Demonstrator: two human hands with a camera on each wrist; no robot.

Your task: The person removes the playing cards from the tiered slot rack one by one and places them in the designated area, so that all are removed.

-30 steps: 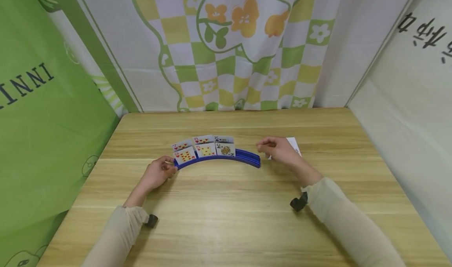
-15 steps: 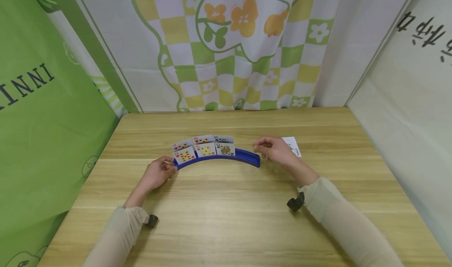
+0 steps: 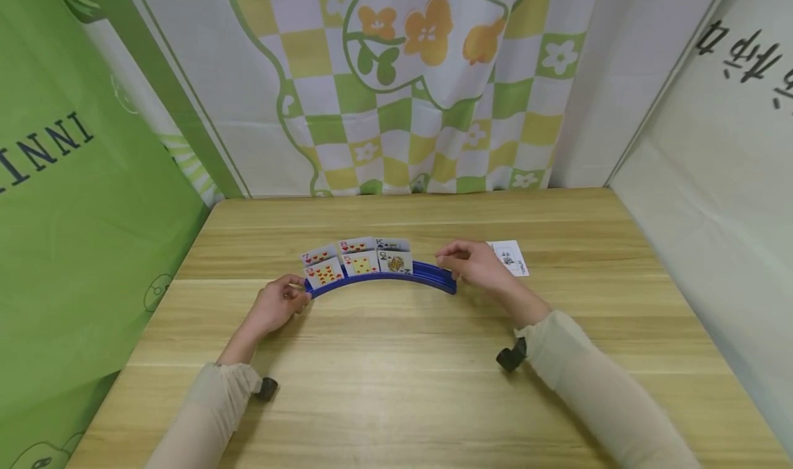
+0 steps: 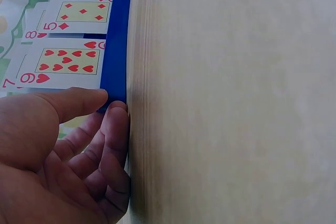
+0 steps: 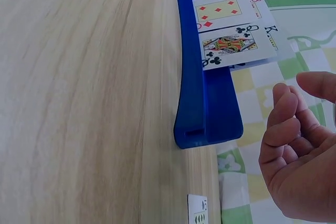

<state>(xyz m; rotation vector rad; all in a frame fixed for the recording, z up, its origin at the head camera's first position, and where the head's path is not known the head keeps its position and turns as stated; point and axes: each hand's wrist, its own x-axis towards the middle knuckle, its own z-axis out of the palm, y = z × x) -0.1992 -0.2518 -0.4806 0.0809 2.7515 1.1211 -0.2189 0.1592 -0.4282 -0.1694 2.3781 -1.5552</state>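
Observation:
A curved blue playing card holder (image 3: 427, 276) stands on the table with two rows of cards. Its front row shows the nine of hearts (image 4: 67, 62), five of diamonds (image 4: 81, 13) and queen of clubs (image 5: 231, 44). Behind them a seven (image 3: 319, 255), an eight (image 3: 357, 244) and a king (image 3: 393, 244) stick up. My left hand (image 3: 275, 306) pinches the holder's left end between thumb and fingers. Just off its right end hovers my right hand (image 3: 480, 266), fingers loosely bent, with a gap to the thumb and nothing held.
A loose playing card (image 3: 511, 257) lies face up on the wooden table (image 3: 396, 379), right of the holder and partly behind my right hand. A checked curtain (image 3: 427, 131) hangs behind the table, with a green cloth (image 3: 80, 248) at the left.
My right hand has moved left toward the holder's right end, uncovering more of the loose card. The left hand and the holder have stayed in place.

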